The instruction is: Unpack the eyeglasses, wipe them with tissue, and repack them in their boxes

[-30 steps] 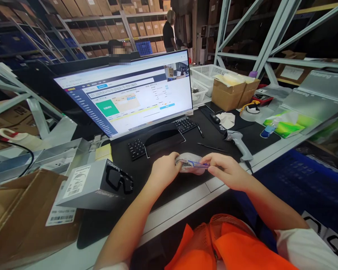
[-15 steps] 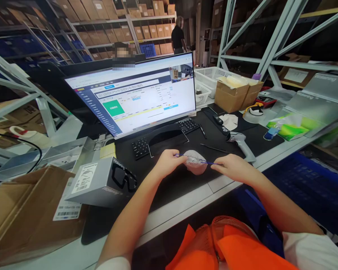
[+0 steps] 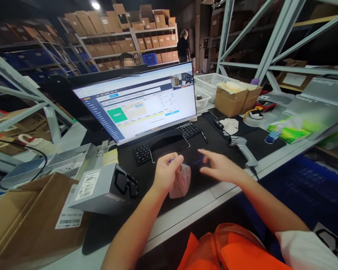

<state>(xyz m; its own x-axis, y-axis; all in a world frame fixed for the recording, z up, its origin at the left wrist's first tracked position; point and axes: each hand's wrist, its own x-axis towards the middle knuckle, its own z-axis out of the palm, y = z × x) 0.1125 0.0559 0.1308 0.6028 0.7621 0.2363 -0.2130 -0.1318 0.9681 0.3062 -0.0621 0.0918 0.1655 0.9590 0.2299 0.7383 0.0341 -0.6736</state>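
A small pale drawstring pouch (image 3: 181, 182) hangs tilted over the black desk mat, its lower part slightly blurred. My left hand (image 3: 166, 170) is closed at its gathered top, pinching the blue drawstring. Right of the pouch, my right hand (image 3: 222, 165) has its thumb and forefinger spread, with nothing gripped between them. A loose end of the blue cord (image 3: 197, 162) lies just short of its fingertips; whether they touch it I cannot tell. To the left stands a grey box (image 3: 101, 200) printed with dark wraparound glasses.
Behind my hands are a keyboard (image 3: 142, 153) and a lit monitor (image 3: 146, 108). A barcode scanner (image 3: 243, 150) and a pen (image 3: 204, 135) lie to the right. An open cardboard box (image 3: 30, 221) fills the near left. Two people are beyond the desk.
The pouch has swung down and left with my left hand, from being stretched between both hands. My right hand has let go of its cord end and spread its fingers.
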